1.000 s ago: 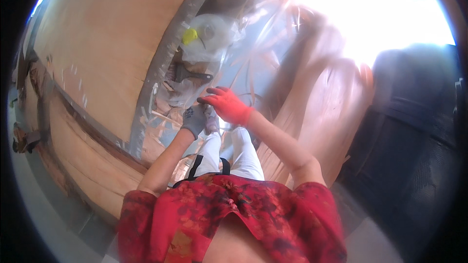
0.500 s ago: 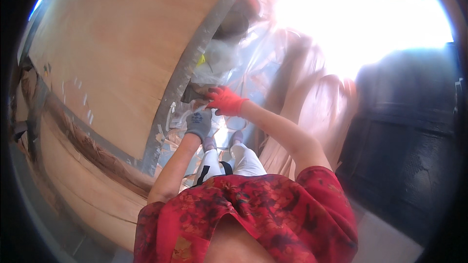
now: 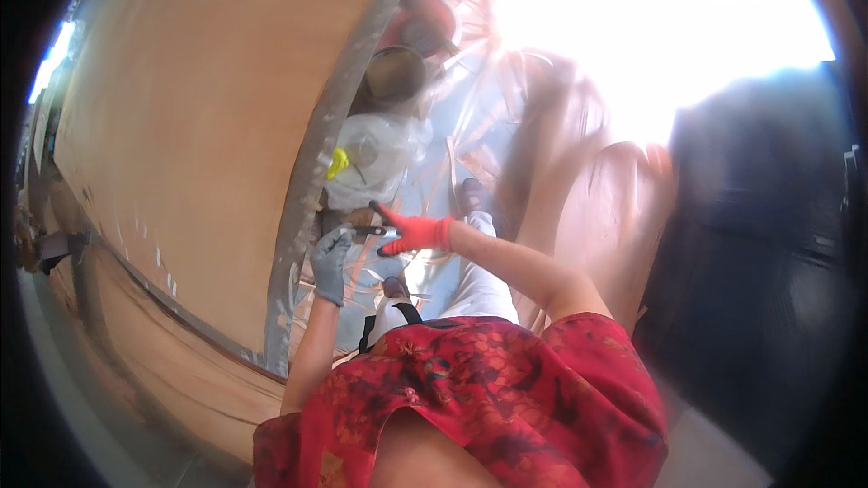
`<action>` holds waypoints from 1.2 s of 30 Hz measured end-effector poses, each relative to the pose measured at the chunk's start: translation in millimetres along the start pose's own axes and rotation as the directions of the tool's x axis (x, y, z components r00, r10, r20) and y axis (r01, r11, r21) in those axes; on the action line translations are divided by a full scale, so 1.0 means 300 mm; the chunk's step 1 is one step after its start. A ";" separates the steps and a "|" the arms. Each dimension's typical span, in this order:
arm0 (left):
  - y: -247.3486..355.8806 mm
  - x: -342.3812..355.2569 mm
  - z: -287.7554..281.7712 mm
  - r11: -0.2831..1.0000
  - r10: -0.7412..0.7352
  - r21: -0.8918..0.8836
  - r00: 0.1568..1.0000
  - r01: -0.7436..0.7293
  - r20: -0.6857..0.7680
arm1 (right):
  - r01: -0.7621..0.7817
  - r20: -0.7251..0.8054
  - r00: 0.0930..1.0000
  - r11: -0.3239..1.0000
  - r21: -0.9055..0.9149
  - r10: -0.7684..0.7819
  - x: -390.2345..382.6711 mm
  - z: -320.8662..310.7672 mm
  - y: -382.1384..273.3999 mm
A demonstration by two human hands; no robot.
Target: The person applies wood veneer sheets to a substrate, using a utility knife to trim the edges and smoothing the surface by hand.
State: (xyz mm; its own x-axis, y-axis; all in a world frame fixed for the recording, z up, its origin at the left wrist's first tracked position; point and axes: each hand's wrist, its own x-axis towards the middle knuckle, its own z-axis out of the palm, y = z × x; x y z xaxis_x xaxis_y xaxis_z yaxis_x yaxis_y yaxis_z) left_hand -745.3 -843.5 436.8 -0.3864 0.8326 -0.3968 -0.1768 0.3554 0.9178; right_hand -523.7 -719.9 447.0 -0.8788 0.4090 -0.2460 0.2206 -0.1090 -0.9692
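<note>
My left hand [image 3: 329,264], in a grey knit glove, is closed at the fingertips on one end of a small tool with a black handle and shiny metal end [image 3: 369,230]. Its exact kind is too blurred to tell; it may be a knife. The metal end points toward my right hand [image 3: 418,232], which wears a red glove with dark fingertips. Thumb and fingers of that hand are spread apart around the metal end. Just beyond the hands lies a clear plastic bag [image 3: 384,149], with a yellow thing [image 3: 337,163] at its left side.
A large plywood panel [image 3: 199,126] with a grey edge stands at my left. Past the bag are a brown bucket [image 3: 395,75] and a red tub [image 3: 434,14]. Wood strips [image 3: 475,163] litter the floor. Veneer sheets [image 3: 606,208] and a dark panelled surface [image 3: 741,289] are at right.
My hands have come apart, and the black-handled tool now shows between them. The left hand has moved left and lower. My feet have shifted, one now farther forward.
</note>
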 end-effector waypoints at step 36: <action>0.291 0.770 0.833 0.986 -0.120 -0.109 0.989 0.129 0.083 | 0.304 0.334 0.942 0.364 -0.880 0.020 0.347 -1.280 -0.276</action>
State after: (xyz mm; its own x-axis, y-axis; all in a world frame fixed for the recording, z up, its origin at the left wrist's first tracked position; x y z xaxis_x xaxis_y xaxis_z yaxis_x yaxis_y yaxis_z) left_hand -623.6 -514.0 427.9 -0.2855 0.8162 -0.5023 -0.3232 0.4114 0.8522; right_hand -470.8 -320.3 499.5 -0.9650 0.0810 -0.2493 0.1858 0.8823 -0.4325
